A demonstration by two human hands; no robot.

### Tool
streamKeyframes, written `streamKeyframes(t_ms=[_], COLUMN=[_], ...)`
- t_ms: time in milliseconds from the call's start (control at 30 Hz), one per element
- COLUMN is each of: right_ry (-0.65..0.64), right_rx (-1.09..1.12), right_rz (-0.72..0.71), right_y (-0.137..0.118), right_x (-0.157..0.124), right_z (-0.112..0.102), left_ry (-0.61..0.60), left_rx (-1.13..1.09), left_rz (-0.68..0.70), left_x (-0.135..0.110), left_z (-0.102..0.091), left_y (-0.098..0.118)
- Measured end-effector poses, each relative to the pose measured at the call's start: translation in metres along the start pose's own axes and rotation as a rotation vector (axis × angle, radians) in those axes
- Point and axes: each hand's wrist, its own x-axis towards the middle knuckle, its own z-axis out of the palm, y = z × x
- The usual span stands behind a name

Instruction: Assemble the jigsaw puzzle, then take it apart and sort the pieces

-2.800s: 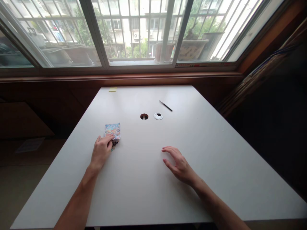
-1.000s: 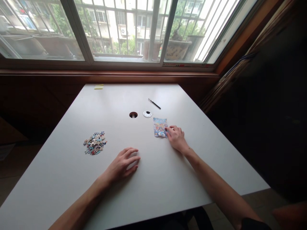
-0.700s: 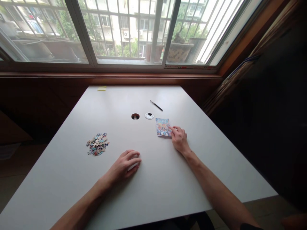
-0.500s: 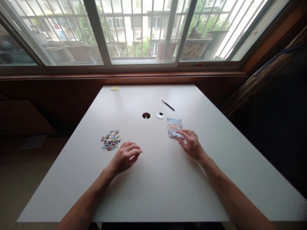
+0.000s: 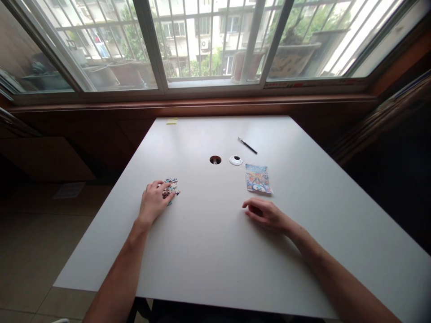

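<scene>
A small heap of colourful jigsaw pieces [image 5: 171, 186] lies on the white table [image 5: 215, 251], left of the middle. My left hand [image 5: 153, 202] lies flat over the near part of the heap, fingers stretched out onto the pieces. A colourful printed packet [image 5: 257, 178] lies flat right of centre. My right hand [image 5: 266, 214] rests on the table just in front of the packet, apart from it, fingers loosely curled with nothing in them.
A round cable hole [image 5: 215, 159] and its white cap [image 5: 235, 160] sit mid-table. A black pen [image 5: 247, 146] lies behind them, and a yellow sticky note [image 5: 171, 120] at the far edge. A wooden sill and window run along the back.
My left hand has moved left from the table's middle onto the puzzle pieces. My right hand has let go of the packet and drawn back towards me.
</scene>
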Motion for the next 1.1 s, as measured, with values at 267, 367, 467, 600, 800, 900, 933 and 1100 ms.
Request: streamKeyframes(t_ms=[267,367,467,600,800,900,933,1100], right_ry=[-0.026,-0.030,-0.031,-0.025,-0.008,-0.005,-0.006,-0.014], right_rx=[0.063,0.067,0.065,0.062,0.046,0.044,0.043,0.042], right_rz=[0.081,0.090,0.094,0.083,0.067,0.061,0.061,0.078], right_y=[0.002,0.004,0.005,0.006,0.006,0.005,0.005,0.006], right_x=[0.000,0.000,0.000,0.000,0.000,0.000,0.000,0.000], right_z=[-0.001,-0.001,-0.001,-0.002,-0.002,-0.002,-0.002,-0.002], left_ry=[0.075,0.092,0.107,0.142,0.090,0.078,0.076,0.089], left_rx=[-0.108,-0.117,-0.079,-0.053,-0.098,-0.102,-0.103,-0.141], left_rz=[0.009,-0.007,-0.033,-0.054,0.104,0.088,0.081,0.071], left_x=[0.004,0.004,0.004,0.003,-0.001,-0.003,-0.003,-0.002], left_z=[0.000,0.000,-0.001,-0.003,-0.001,0.000,0.000,-0.001], left_y=[-0.005,-0.006,-0.005,0.003,0.017,0.019,0.019,0.018])
